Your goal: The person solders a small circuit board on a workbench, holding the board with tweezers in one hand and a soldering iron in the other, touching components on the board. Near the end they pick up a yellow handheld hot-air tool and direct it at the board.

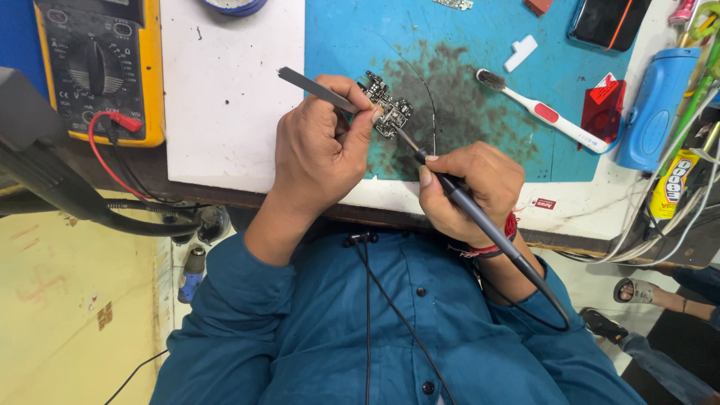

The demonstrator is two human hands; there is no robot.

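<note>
your left hand [319,154] is clenched around a pair of slim grey metal tweezers [315,88], whose tips come down at the small dark circuit board crowded with silver parts [388,109]. the board lies on the stained teal work mat [450,45], just past your left fingertips and touching them at its near edge. your right hand [469,187] is grasping a dark grey pen-shaped soldering iron [465,202], its thin metal tip touching the board's near right corner. the iron's long axis runs diagonally, tip up and to the left, its cord end down to the right past your wrist. the tweezers slant the other way, handle up-left, tips down-right. the board sits at a tilt, long side running from upper left to lower right. on the mat to the right lies a red see-through square packet with a white label [604,105], and beside it a white toothbrush with a red grip patch [544,112]. a small red and white sticker [544,203] sits on the white bench edge [225,97] near your right hand. a yellow tube with dark print [670,184] leans at the far right, below a blue cylindrical plastic bottle [656,105].
</note>
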